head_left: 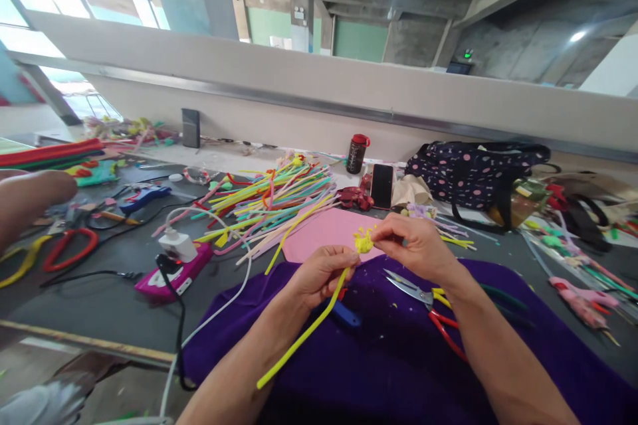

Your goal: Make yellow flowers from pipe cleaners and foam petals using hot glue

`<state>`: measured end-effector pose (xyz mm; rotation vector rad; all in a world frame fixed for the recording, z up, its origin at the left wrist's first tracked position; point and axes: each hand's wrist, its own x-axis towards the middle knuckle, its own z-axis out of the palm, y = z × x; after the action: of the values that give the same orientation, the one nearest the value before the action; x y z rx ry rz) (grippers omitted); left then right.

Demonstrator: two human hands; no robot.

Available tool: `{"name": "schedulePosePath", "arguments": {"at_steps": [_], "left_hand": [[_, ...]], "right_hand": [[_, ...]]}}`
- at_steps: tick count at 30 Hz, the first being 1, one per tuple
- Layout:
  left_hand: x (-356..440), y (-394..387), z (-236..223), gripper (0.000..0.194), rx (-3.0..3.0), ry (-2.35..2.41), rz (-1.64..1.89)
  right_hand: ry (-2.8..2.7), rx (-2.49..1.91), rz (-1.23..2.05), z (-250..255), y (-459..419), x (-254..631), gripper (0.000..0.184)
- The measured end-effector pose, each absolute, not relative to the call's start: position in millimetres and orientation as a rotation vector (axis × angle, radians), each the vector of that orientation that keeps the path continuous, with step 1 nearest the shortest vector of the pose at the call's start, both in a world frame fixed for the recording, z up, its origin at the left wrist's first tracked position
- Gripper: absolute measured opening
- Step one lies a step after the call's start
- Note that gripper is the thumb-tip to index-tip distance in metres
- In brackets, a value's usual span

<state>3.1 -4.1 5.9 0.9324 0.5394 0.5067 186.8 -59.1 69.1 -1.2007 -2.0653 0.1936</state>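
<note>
My left hand is closed around a yellow pipe-cleaner flower, just under its ruffled head. The flower's long fuzzy stem slants down toward me. My right hand pinches at the right edge of the head, its thumb and fingertips pressed together. Below the hands a dark purple cloth is spread, dotted with small yellow bits. On it lie scissors with red and yellow handles, partly behind my right forearm. A blue-handled tool rests under my left hand, its other end hidden.
Behind the hands sit a pink sheet and a pile of coloured stems. A phone, a bottle and a patterned bag stand farther back. A magenta power strip trails cables at left. Another person's arm reaches in.
</note>
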Motion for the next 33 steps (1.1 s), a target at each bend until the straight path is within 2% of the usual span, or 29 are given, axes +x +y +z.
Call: {"name": "schedulePosePath", "arguments": {"at_steps": [11,33], "left_hand": [[4.2,-3.1,-2.5,0.018,0.997,0.527,0.460],[3.6,-3.0,-5.5,0.020,1.089,0.577,0.441]], "right_hand": [[-2.188,-1.311,-0.110,63.9,-65.2,173.8,0.009],[-2.452,-1.202,-0.277,67.2,-69.2,176.7,0.012]]}}
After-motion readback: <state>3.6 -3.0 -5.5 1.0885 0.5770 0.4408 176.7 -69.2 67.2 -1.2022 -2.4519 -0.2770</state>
